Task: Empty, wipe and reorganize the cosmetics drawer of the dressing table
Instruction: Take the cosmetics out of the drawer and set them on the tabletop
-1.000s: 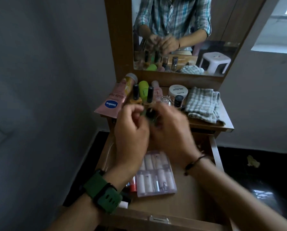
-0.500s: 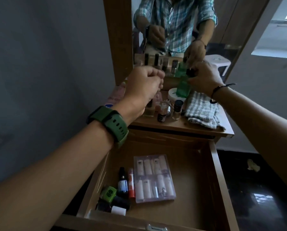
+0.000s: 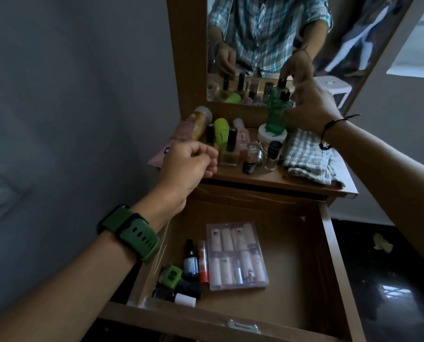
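Drawer (image 3: 329, 255): pulled open, nearest the camera. In its front left corner, well below both hands: green cap (image 3: 171, 276), dropper bottle (image 3: 190, 260), orange tube (image 3: 203, 262), white cap (image 3: 185, 299). Just right of these, clear case (image 3: 235, 255) of small white bottles, lying flat.

Left hand (image 3: 188, 166): green watch (image 3: 132, 233) on its wrist; above the drawer's back left corner, at the tabletop's front edge. Fingers loosely curled, nothing visible in them.

Tabletop (image 3: 267, 178): just beyond the left hand, two black-capped bottles (image 3: 230, 149), lime tube (image 3: 222, 132), pink tube (image 3: 171, 144). Between the hands, small vials (image 3: 272, 154). Under the right wrist, checked cloth (image 3: 309, 159).

Right hand (image 3: 309, 107): raised before the mirror (image 3: 267, 45), fingers wrapped round the green bottle (image 3: 277, 114). The bottle stands upright, its base on or just above the white jar (image 3: 271, 135); contact unclear.
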